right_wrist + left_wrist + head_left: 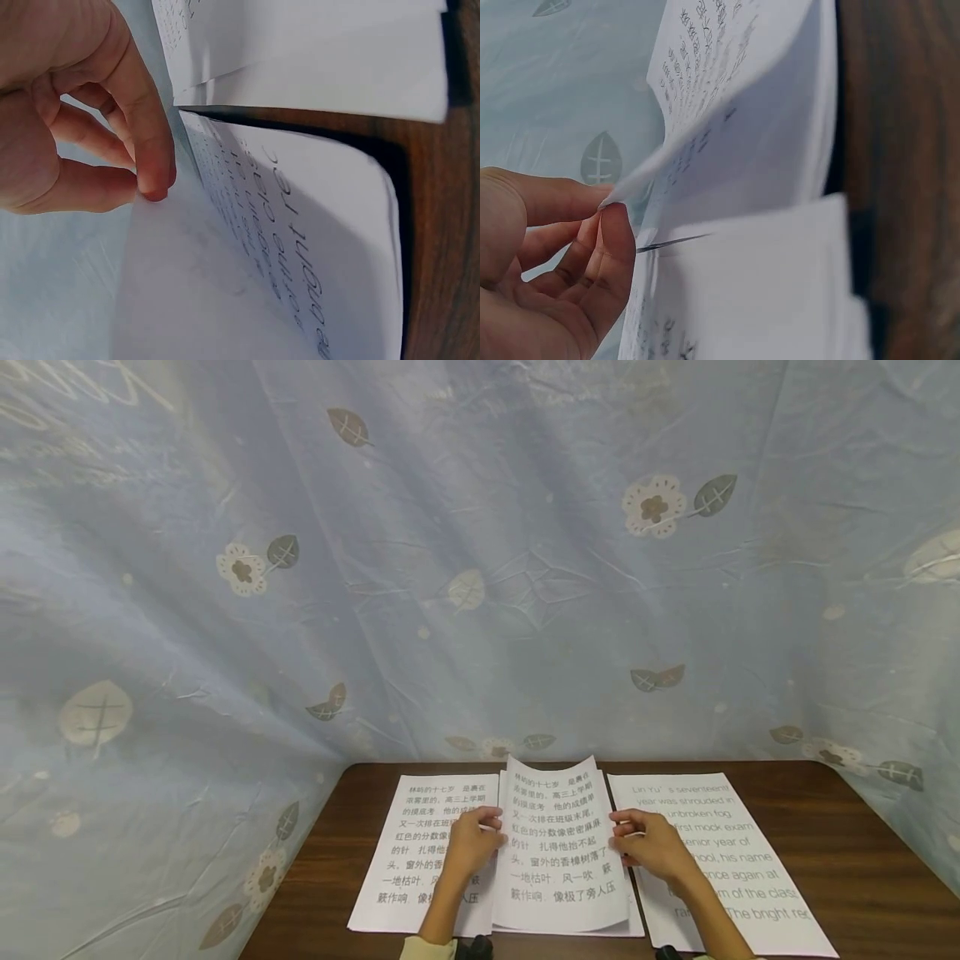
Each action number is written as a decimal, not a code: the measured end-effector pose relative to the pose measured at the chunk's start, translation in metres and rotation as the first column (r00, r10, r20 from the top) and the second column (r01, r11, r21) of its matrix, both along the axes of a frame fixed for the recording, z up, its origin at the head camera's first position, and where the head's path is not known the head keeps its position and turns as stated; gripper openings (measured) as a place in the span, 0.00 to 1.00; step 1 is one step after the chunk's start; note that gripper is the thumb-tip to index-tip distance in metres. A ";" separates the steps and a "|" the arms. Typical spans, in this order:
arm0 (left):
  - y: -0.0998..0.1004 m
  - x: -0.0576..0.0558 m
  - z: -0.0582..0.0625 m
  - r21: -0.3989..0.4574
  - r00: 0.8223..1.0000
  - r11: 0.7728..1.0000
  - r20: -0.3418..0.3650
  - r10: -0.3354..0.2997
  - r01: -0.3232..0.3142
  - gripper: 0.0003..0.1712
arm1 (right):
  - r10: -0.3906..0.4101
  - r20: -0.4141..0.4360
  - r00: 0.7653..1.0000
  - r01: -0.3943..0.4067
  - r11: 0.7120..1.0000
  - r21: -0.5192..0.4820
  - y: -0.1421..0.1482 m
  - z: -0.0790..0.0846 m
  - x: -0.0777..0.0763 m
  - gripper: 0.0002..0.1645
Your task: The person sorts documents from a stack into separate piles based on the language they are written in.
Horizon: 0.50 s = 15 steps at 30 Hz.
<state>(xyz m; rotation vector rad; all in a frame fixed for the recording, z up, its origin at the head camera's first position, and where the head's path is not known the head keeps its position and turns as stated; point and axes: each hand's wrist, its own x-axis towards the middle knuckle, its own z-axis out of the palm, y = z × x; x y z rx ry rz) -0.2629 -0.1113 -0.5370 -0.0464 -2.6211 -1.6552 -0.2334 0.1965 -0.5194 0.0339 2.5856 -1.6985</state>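
Note:
A sheet of paper (558, 864) printed with Chinese characters is partly lifted off the middle stack, its far edge bowed upward. My left hand (472, 845) pinches its left edge between thumb and fingers; in the left wrist view the paper is bent up at the fingertips (616, 217). On the other side, my right hand (654, 845) pinches the sheet's right edge. The right wrist view shows the underside of the sheet (180, 277) rising over a page with English print (352, 225) on the middle stack.
To the left lies another stack of Chinese-printed paper (375, 902), partly under my left forearm. English-printed paper (765, 893) lies to the right, partly behind my right forearm. All rest on a dark wooden table (862, 852). A patterned curtain (525, 677) hangs directly behind it.

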 end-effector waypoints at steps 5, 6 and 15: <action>-0.005 0.000 0.004 -0.003 1.000 1.000 -0.013 0.012 -0.012 0.25 | -0.003 0.001 1.000 0.003 1.000 -0.028 0.000 0.002 0.001 0.29; -0.007 0.000 0.006 -0.005 1.000 1.000 -0.023 0.013 -0.013 0.25 | 0.000 -0.002 1.000 0.000 1.000 -0.030 -0.001 0.002 0.001 0.29; -0.030 0.003 0.013 -0.017 0.997 0.999 -0.058 0.050 -0.051 0.23 | 0.004 0.004 1.000 -0.004 0.996 -0.092 -0.018 -0.001 -0.003 0.30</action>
